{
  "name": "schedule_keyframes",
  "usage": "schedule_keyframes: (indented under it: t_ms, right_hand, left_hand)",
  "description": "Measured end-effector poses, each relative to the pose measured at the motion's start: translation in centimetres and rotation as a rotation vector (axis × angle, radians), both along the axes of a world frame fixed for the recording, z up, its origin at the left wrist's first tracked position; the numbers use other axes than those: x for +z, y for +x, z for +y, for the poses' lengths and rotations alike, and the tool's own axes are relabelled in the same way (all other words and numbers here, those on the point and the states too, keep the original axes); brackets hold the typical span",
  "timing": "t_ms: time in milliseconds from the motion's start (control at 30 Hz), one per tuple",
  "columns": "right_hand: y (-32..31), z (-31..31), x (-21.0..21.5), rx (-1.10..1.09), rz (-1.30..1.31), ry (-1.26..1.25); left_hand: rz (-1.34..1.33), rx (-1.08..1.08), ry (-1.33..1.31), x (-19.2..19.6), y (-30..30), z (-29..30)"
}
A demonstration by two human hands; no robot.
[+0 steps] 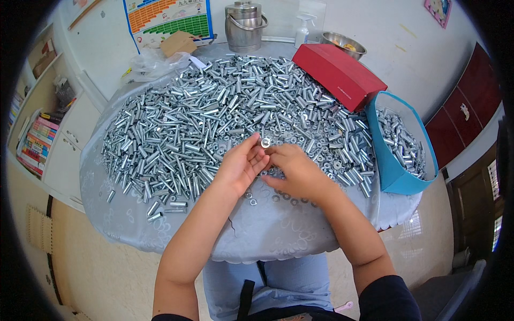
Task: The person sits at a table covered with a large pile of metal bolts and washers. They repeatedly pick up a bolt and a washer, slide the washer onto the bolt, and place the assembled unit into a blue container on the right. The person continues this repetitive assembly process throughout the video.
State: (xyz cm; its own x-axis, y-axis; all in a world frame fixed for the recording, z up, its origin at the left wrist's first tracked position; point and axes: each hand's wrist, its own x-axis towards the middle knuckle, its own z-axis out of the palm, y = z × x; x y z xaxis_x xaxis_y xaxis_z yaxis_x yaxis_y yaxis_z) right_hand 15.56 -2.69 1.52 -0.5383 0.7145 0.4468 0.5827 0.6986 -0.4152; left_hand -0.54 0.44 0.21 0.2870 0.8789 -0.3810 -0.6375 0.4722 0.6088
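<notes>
Over the near edge of a big heap of metal bolt parts [176, 128], my two hands meet. Between their fingertips is a shiny expansion bolt [266, 143], seen end-on as a round rim with a bright centre. My left hand [242, 165] is closed with its fingers curled, the tips against the bolt's left side. From the right, my right hand [296, 170] pinches at it with bent fingers, and part of its grip is hidden. Loose nuts [252, 201] and washers [292, 201] lie on the cloth just below my hands.
A blue fabric bin [402, 185] holding more metal parts stands at the right, by a red box [342, 75]. Behind the heap are a steel pot [243, 32], a spray bottle [302, 32], a metal bowl [356, 49] and a plastic bag [155, 65]. A patterned silver tablecloth [289, 232] covers the table.
</notes>
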Motion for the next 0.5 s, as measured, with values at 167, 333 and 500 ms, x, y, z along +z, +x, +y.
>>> schedule_keyframes:
  t_ms: [167, 333, 500]
  right_hand:
    - [1.4, 0.5, 1.2, -0.101, 0.14, 0.11]
    - [1.7, 0.4, 2.6, -0.129, 0.263, 0.189]
    - [1.1, 0.2, 2.4, -0.099, 0.303, 0.246]
  left_hand:
    - [0.024, 0.01, 0.001, 0.6, 0.4, -0.4]
    - [0.027, -0.002, 0.005, 0.4, 0.5, -0.5]
    - [0.014, -0.039, 0.037, 0.0, 0.3, -0.3]
